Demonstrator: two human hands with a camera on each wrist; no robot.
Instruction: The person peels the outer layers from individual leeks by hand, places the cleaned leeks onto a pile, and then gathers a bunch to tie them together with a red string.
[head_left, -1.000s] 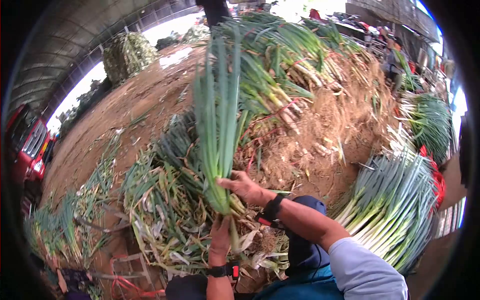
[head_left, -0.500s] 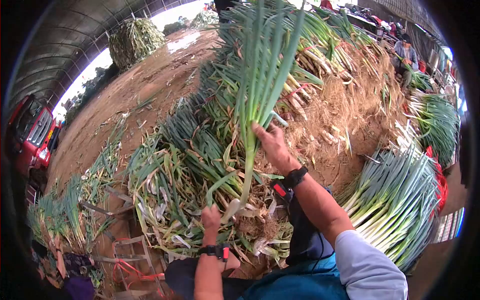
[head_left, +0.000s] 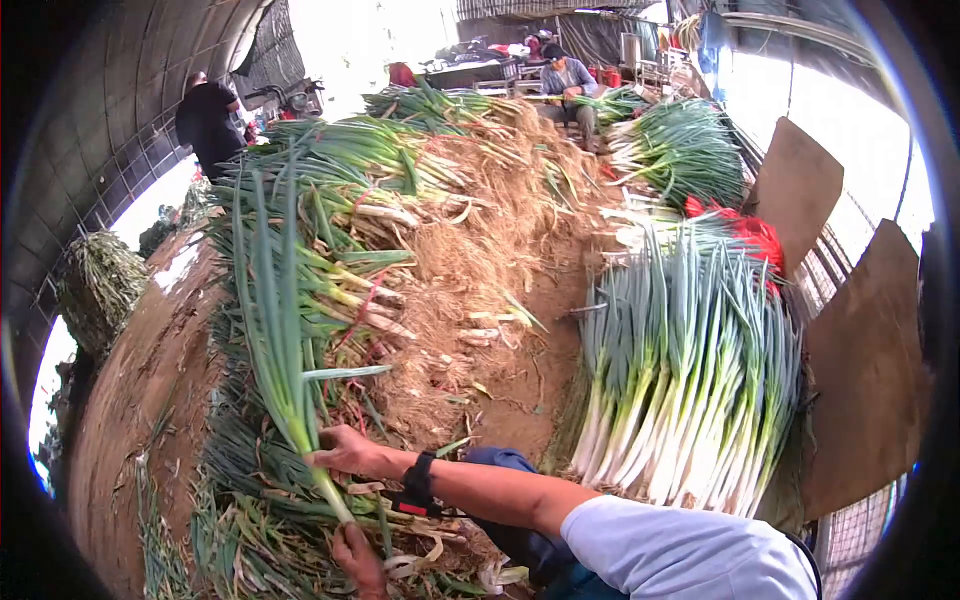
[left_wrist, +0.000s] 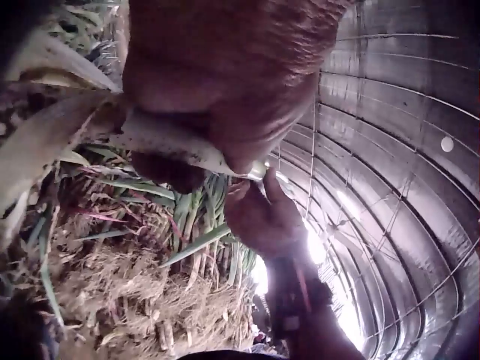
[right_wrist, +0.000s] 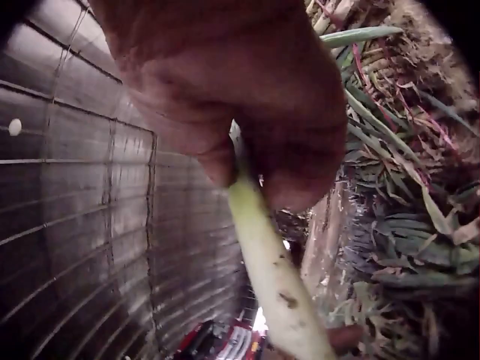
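A long green onion (head_left: pixel 275 385) with tall green leaves slants up and left between my hands in the head view. My right hand (head_left: pixel 350 452) grips its pale green stalk below where the leaves fan out. Lower down, my left hand (head_left: pixel 358 558) holds the stalk near its base. The left wrist view shows the left fingers curled round the whitish stalk (left_wrist: pixel 176 142), with dry outer layers (left_wrist: pixel 52 142) hanging past the hand. In the right wrist view, a small shiny pointed sliver (right_wrist: pixel 235 135) shows at the right fingers above the dirt-specked stalk (right_wrist: pixel 277 292).
Bundled, untrimmed green onions (head_left: pixel 370 150) are piled ahead and left, roots facing a soil strip (head_left: pixel 535 400). Cleaned white-stemmed onions (head_left: pixel 690 370) lie in a thick row at right, beside brown boards (head_left: pixel 860 340). One person (head_left: pixel 568 85) sits at the back; another (head_left: pixel 208 125) stands left.
The head view has swung right. Half a second ago my left hand pulled a leaf strip down, away from the stalk; now it holds the stalk's lower end. The right hand keeps its grip.
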